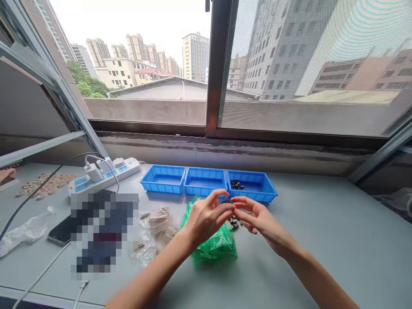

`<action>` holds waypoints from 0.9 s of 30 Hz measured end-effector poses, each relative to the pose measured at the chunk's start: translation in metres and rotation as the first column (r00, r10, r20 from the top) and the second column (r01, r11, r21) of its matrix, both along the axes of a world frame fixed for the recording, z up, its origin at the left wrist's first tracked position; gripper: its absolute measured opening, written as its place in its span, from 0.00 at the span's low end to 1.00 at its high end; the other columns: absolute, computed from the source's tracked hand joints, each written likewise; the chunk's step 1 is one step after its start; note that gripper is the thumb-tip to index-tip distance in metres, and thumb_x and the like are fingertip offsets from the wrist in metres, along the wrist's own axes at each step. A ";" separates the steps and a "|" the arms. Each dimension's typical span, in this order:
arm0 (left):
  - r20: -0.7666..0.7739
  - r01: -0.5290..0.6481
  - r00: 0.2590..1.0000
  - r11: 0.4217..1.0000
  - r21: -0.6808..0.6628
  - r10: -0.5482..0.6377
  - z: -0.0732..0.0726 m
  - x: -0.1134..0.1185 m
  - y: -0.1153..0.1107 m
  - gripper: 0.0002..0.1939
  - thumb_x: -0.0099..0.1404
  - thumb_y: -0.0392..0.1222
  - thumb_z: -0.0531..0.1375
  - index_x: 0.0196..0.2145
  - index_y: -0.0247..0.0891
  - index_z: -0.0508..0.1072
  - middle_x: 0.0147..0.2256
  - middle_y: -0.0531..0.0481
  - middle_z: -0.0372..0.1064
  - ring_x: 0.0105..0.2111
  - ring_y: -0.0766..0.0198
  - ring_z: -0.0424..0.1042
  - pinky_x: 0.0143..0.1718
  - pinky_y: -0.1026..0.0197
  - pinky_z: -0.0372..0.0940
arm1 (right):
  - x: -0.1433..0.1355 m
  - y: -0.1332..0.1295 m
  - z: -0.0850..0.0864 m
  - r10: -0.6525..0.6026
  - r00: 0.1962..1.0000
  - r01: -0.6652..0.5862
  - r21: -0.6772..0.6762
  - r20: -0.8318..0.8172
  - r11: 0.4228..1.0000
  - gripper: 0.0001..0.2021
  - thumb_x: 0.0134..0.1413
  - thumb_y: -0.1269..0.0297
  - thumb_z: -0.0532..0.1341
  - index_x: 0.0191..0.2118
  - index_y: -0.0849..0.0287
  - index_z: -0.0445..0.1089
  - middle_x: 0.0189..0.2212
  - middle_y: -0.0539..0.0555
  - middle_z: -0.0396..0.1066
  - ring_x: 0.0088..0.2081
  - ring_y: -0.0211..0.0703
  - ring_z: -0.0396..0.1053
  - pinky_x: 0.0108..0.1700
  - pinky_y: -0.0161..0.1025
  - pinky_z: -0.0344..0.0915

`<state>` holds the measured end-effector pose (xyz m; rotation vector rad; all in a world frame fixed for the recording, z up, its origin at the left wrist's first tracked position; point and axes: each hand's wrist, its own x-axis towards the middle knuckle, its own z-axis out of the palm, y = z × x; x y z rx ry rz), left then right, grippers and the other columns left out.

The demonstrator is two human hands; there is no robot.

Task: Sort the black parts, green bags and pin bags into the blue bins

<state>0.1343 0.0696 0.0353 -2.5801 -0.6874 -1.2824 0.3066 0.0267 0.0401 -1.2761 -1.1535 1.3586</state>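
Observation:
My left hand (206, 214) and my right hand (259, 214) meet fingertip to fingertip over the middle of the table. Between their bent thumbs and forefingers is a small dark piece (226, 201), mostly covered and too small to name. Below the hands lies a pile of green plastic bags (215, 249). Some small dark metal pieces (234, 222) show beside the pile, partly behind my right fingers. Similar dark pieces (237, 185) sit in the right-hand blue bin (264, 195), just beyond the hands.
Two more blue bins (164, 187) (204, 190) stand left of that one. Clear bags of thin metal parts (161, 223) lie left of the green pile. Further left are a power strip (104, 174), a phone (61, 231), cables and tan pieces (48, 184). A window frame (215, 86) rises behind.

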 end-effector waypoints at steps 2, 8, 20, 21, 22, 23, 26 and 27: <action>0.030 -0.002 1.000 1.000 -0.030 0.003 0.000 0.001 0.000 0.17 0.72 0.45 0.49 0.36 0.40 0.75 0.41 0.48 0.68 0.25 0.73 0.68 0.24 0.68 0.66 | -0.001 -0.001 0.001 -0.013 0.999 0.012 -0.012 -0.047 1.000 0.24 0.40 0.48 0.69 0.43 0.55 0.72 0.36 0.53 0.74 0.18 0.28 0.56 0.19 0.31 0.52; 0.142 0.049 0.989 0.996 -0.076 -0.038 0.002 0.002 -0.001 0.12 0.70 0.44 0.52 0.37 0.40 0.75 0.42 0.47 0.65 0.28 0.72 0.69 0.26 0.68 0.69 | 0.002 -0.003 0.000 -0.047 0.998 0.047 0.014 -0.040 0.999 0.25 0.39 0.46 0.69 0.43 0.54 0.72 0.39 0.54 0.74 0.19 0.29 0.55 0.19 0.32 0.53; -0.070 -0.113 0.992 0.989 -0.099 0.107 -0.009 -0.001 0.010 0.12 0.67 0.44 0.57 0.29 0.39 0.75 0.41 0.48 0.68 0.28 0.70 0.70 0.26 0.67 0.68 | -0.001 0.004 -0.009 -0.302 0.928 0.214 0.350 0.220 0.912 0.17 0.42 0.52 0.67 0.37 0.58 0.72 0.33 0.55 0.76 0.17 0.33 0.59 0.20 0.35 0.60; -0.077 -0.123 0.990 0.987 -0.099 0.116 -0.009 -0.001 0.011 0.12 0.67 0.43 0.57 0.29 0.38 0.75 0.41 0.48 0.68 0.28 0.70 0.70 0.26 0.67 0.68 | 0.003 0.007 -0.010 -0.317 0.923 0.232 0.342 0.219 0.911 0.18 0.41 0.52 0.67 0.37 0.58 0.72 0.34 0.56 0.76 0.18 0.33 0.59 0.20 0.36 0.61; -0.080 -0.132 0.989 0.986 -0.100 0.124 -0.009 -0.001 0.011 0.12 0.68 0.42 0.56 0.28 0.38 0.75 0.40 0.49 0.69 0.27 0.71 0.70 0.26 0.68 0.68 | 0.007 0.009 -0.012 -0.334 0.917 0.252 0.332 0.218 0.909 0.19 0.42 0.51 0.67 0.38 0.58 0.72 0.34 0.56 0.76 0.18 0.33 0.60 0.20 0.36 0.62; -0.081 -0.140 0.988 0.985 -0.101 0.132 -0.009 -0.001 0.011 0.13 0.69 0.41 0.55 0.29 0.38 0.75 0.40 0.49 0.69 0.27 0.71 0.70 0.26 0.68 0.67 | 0.011 0.012 -0.013 -0.353 0.910 0.276 0.320 0.215 0.906 0.20 0.42 0.50 0.67 0.39 0.59 0.72 0.35 0.57 0.76 0.18 0.33 0.61 0.20 0.36 0.62; -0.082 -0.156 0.986 0.982 -0.106 0.148 -0.009 -0.001 0.011 0.14 0.70 0.41 0.52 0.32 0.39 0.76 0.41 0.49 0.69 0.28 0.71 0.70 0.23 0.70 0.66 | 0.021 0.019 -0.015 -0.386 0.902 0.326 0.279 0.196 0.903 0.24 0.43 0.45 0.65 0.41 0.59 0.72 0.38 0.58 0.75 0.17 0.32 0.61 0.18 0.35 0.59; -0.083 -0.159 0.985 0.981 -0.109 0.151 -0.009 -0.001 0.011 0.13 0.70 0.41 0.52 0.33 0.39 0.76 0.41 0.49 0.69 0.28 0.71 0.70 0.23 0.70 0.66 | 0.023 0.020 -0.016 -0.393 0.902 0.338 0.272 0.181 0.901 0.25 0.42 0.44 0.64 0.41 0.59 0.72 0.39 0.58 0.75 0.16 0.31 0.60 0.17 0.34 0.58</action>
